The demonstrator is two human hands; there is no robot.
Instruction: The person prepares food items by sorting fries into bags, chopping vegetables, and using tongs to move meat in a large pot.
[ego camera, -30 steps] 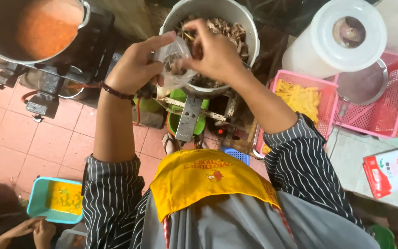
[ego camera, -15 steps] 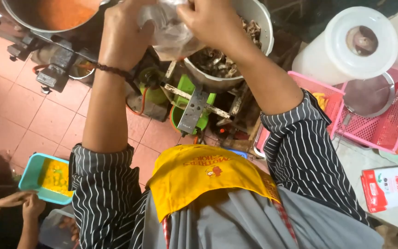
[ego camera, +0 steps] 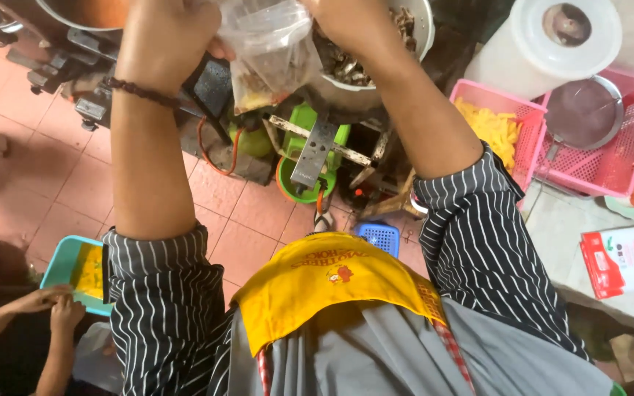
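Observation:
Both my hands hold a clear plastic bag (ego camera: 269, 51) with some food at its bottom, raised at the top of the view. My left hand (ego camera: 166, 37), with a dark bead bracelet on its wrist, grips the bag's left side. My right hand (ego camera: 339, 18) grips its right side; its fingers are cut off by the frame edge. Behind the bag stands a metal pot (ego camera: 394, 44) filled with brown cooked pieces, on a burner stand over green gas cylinders (ego camera: 317, 158).
A second pot with orange broth (ego camera: 89, 11) sits top left. Pink baskets (ego camera: 610, 158) at the right hold yellow strips (ego camera: 493, 128) and a metal strainer, beside a white lidded tub (ego camera: 552, 44). Another person's hands (ego camera: 53, 308) reach toward a teal tray (ego camera: 64, 260) at lower left.
My hands have risen toward the top of the view with the bag, away from the pot's rim. The view has tilted down, showing more of my apron and sleeves.

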